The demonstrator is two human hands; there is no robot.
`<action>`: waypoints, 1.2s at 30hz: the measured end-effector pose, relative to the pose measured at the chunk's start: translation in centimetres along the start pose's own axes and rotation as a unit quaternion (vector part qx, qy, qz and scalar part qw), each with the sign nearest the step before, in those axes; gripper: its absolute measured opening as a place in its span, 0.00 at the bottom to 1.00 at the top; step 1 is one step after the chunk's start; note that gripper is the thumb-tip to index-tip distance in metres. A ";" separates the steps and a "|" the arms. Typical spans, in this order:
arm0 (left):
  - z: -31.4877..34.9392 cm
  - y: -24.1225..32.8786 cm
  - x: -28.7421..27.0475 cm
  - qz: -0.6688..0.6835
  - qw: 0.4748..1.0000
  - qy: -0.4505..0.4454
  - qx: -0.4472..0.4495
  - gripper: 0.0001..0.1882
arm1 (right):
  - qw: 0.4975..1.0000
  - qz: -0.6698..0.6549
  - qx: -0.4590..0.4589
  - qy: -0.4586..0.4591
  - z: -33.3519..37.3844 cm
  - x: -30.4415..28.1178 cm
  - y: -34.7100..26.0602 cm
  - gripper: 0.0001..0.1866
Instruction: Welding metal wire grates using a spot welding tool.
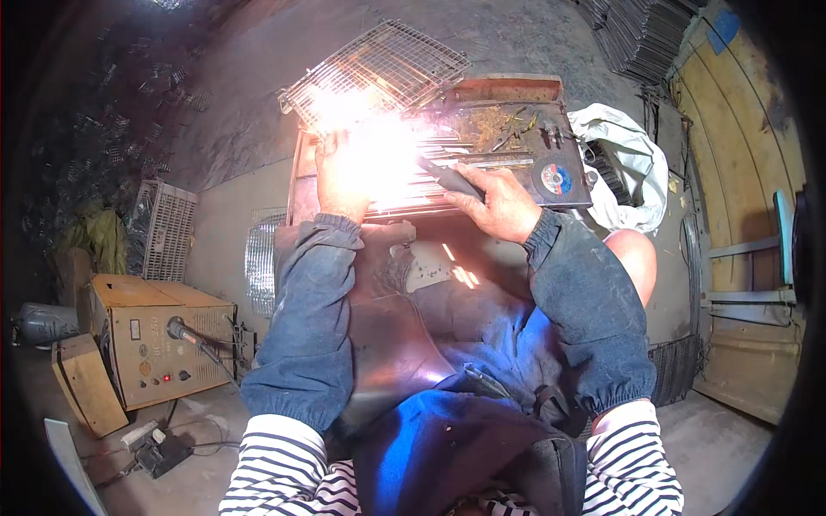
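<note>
My right hand (506, 205) is closed around the black handle of a welding torch (456, 181), whose tip points left into a glaring white arc. My left hand (342, 185) is beside that arc, its fingers partly washed out by the light. They look bent, closed on something the glare hides. Just beyond, a wire mesh rack (400, 64) rests tilted at the far left of the low metal worktable (469, 129). Several thin metal rods (499, 160) lie across the tabletop near the torch. Where the arc meets the metal cannot be made out.
A round grinding disc (553, 179) lies at the table's right, beside a white sack (632, 163). On the left floor stand a tan welding machine (163, 340) with a cable and a white plastic crate (163, 228). Stacked mesh panels (641, 39) are at far right, near a yellow metal door (731, 129).
</note>
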State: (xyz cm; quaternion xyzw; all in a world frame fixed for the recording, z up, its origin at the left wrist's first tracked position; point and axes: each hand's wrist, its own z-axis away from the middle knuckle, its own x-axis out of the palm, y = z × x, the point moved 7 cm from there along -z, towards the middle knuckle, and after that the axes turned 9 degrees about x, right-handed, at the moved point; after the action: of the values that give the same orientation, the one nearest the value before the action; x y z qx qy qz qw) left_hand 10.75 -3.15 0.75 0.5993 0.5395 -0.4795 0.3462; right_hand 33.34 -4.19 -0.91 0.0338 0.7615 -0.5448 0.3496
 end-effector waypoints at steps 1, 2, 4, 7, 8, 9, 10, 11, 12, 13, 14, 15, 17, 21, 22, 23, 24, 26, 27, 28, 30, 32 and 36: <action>0.2 -0.5 0.4 -0.003 1.000 0.000 -0.003 0.28 | 1.000 -0.002 -0.003 -0.001 -0.1 0.2 -0.3 0.29; 0.3 -1.3 0.8 -0.027 0.999 0.023 -0.010 0.27 | 1.000 -0.022 -0.003 -0.007 -0.2 0.3 -0.5 0.29; 0.7 -1.6 0.8 -0.054 0.997 0.049 -0.019 0.24 | 0.999 -0.040 -0.012 -0.010 -0.3 0.4 -0.8 0.28; 0.3 -1.4 1.2 -0.075 0.996 0.050 -0.004 0.26 | 0.999 -0.021 0.007 -0.024 -0.3 0.3 -0.6 0.26; 0.2 -1.4 1.7 -0.074 0.997 0.005 -0.003 0.26 | 0.999 -0.028 -0.021 -0.002 -0.2 0.3 -0.4 0.25; 0.1 -1.3 1.6 -0.073 0.997 0.005 -0.002 0.26 | 0.999 -0.028 -0.020 -0.001 -0.2 0.3 -0.1 0.25; 0.3 -1.1 1.2 -0.072 0.997 -0.001 0.004 0.26 | 1.000 -0.019 -0.021 -0.004 -0.3 0.4 0.0 0.25; 0.4 -1.0 1.0 -0.071 0.997 -0.007 0.010 0.25 | 1.000 -0.010 -0.022 -0.007 -0.3 0.5 -0.1 0.24; 0.3 -1.5 1.2 -0.030 0.996 0.082 -0.007 0.24 | 1.000 -0.010 -0.023 -0.007 -0.3 0.5 -0.2 0.24; 0.4 -1.4 1.2 -0.064 0.994 0.084 0.002 0.25 | 1.000 0.000 -0.010 -0.006 -0.2 0.4 -0.2 0.24; 0.5 -1.5 1.2 -0.064 0.995 0.083 0.001 0.25 | 1.000 0.010 0.003 -0.005 -0.2 0.3 -0.3 0.25; 0.5 -1.6 1.3 -0.060 0.995 0.074 0.000 0.26 | 1.000 -0.001 -0.004 -0.010 -0.2 0.1 -0.8 0.25; 0.4 -1.8 1.6 -0.055 0.996 0.066 -0.001 0.26 | 1.000 0.000 0.000 -0.009 -0.2 0.2 -0.3 0.26; 0.3 -1.6 1.5 -0.070 0.995 0.072 -0.004 0.27 | 1.000 -0.009 0.013 -0.014 -0.2 0.2 0.0 0.27; 0.4 -1.6 1.4 -0.078 0.994 0.070 -0.005 0.27 | 1.000 -0.009 0.013 -0.014 -0.2 0.3 0.1 0.27; 0.4 -1.7 1.6 -0.079 0.994 0.070 -0.005 0.27 | 1.000 -0.003 0.002 -0.005 -0.2 0.4 0.1 0.27; 0.5 -1.8 1.8 -0.079 0.994 0.070 -0.007 0.26 | 1.000 0.003 -0.010 0.004 -0.1 0.4 0.1 0.27; 0.5 -1.9 1.6 -0.081 0.994 0.070 -0.009 0.25 | 1.000 -0.006 0.001 -0.006 -0.2 0.4 -0.3 0.27; 0.6 -2.1 1.8 -0.035 0.998 0.051 0.002 0.23 | 1.000 -0.014 0.013 -0.015 -0.2 0.6 -0.3 0.27; 0.6 -1.8 2.1 0.013 0.999 0.033 0.013 0.21 | 1.000 -0.013 0.014 -0.015 -0.2 0.5 0.0 0.27; 1.1 -0.6 1.3 -0.086 0.988 0.114 0.053 0.18 | 1.000 -0.001 -0.012 -0.005 -0.1 0.5 0.3 0.26; 1.7 -1.6 1.3 0.022 0.994 0.096 0.041 0.19 | 1.000 0.004 -0.008 -0.023 -0.4 1.0 0.2 0.26; 0.9 -1.3 1.7 -0.088 0.986 0.125 0.064 0.19 | 1.000 0.001 0.007 0.012 -0.2 1.0 0.4 0.23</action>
State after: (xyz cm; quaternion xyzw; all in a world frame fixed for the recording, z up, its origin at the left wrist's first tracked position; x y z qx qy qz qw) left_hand 9.19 -3.22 -1.02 0.6254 0.5975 -0.4632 0.1930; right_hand 32.66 -4.18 -1.71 0.0431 0.7615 -0.5495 0.3409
